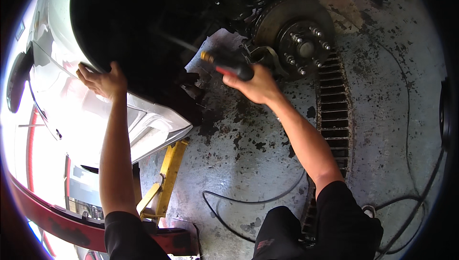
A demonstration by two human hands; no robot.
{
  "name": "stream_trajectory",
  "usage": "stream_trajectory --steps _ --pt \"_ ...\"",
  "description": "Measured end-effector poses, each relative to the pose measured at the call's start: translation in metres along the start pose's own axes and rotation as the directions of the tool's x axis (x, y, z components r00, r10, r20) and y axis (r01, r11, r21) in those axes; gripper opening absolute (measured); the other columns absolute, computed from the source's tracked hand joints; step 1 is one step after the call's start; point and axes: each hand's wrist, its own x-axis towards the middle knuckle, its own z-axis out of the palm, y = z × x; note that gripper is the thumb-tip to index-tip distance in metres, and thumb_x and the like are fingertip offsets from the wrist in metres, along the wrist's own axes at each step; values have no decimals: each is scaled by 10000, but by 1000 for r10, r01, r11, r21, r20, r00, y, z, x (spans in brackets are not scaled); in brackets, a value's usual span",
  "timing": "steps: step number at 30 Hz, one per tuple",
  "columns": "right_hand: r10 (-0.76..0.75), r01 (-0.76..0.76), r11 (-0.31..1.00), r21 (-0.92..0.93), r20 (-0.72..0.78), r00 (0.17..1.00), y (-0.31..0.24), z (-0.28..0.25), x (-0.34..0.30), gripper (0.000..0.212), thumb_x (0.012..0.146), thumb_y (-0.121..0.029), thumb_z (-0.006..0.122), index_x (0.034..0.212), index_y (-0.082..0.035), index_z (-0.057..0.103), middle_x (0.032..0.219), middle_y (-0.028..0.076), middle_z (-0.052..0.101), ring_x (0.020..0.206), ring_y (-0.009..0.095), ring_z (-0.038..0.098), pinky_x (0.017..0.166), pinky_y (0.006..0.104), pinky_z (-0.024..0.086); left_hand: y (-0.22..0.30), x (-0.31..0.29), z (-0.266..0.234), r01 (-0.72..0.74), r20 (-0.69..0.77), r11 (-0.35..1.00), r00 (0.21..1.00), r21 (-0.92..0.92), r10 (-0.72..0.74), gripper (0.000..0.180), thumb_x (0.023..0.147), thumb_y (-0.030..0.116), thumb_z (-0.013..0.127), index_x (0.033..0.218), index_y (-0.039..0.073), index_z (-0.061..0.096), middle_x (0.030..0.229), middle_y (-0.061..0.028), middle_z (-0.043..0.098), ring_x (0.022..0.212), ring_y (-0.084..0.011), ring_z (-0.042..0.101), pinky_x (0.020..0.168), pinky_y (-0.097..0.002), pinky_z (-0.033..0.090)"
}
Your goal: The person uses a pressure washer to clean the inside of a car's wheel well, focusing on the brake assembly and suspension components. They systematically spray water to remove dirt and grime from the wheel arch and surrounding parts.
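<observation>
My left hand [106,82] rests on the wheel arch edge of a white car fender [62,45], thumb apart from the fingers. In my right hand [258,85] is a black and red spray gun [232,68] with a yellow tip, my fingers wrapped round its grip. It points up and left into the dark wheel well [143,35], and a thin pale streak runs out from its tip. Just right of the gun is a bare brake disc [277,26] and hub [305,48] with several wheel studs. Much of the wheel well's inside is too dark to make out.
A yellow stand [168,176] is under the car's sill. A red lift arm [57,224] crosses the lower left. A metal floor grate [333,112] runs beside the disc. Black hose [248,201] loops over the worn grey floor, with more hose [401,202] at the right.
</observation>
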Motion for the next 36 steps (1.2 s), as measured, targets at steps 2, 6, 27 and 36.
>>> stream_trajectory --steps 2,6,27,36 --pt "-7 18 997 72 -149 989 -8 -13 7 493 809 -538 823 976 -80 755 702 -16 637 628 95 601 622 293 513 0 -5 0 27 -1 1000 1000 5 -27 1046 755 298 741 1596 122 144 1615 -240 173 1521 -414 173 1204 -571 216" --pt "-35 74 985 156 -239 970 -18 -30 14 444 828 -480 823 999 -76 755 745 2 667 659 88 618 630 265 500 8 -9 0 67 -6 997 998 -27 -67 1023 763 285 743 1594 124 169 1615 -244 184 1525 -400 173 1226 -543 171" --pt "-135 360 848 389 -499 856 -78 -102 -35 373 912 -343 787 1018 -2 678 776 23 641 636 93 602 599 256 504 9 -10 -4 62 -35 998 997 -16 -63 941 850 242 709 1610 144 163 1645 -235 184 1534 -412 162 1229 -546 154" --pt "-39 257 929 268 -617 786 -90 -122 -40 414 924 -373 765 1123 -31 645 761 63 650 576 115 598 552 264 513 17 -9 -9 55 -75 991 995 -121 -64 919 834 200 712 1603 167 209 1648 -195 201 1530 -393 178 1226 -539 159"
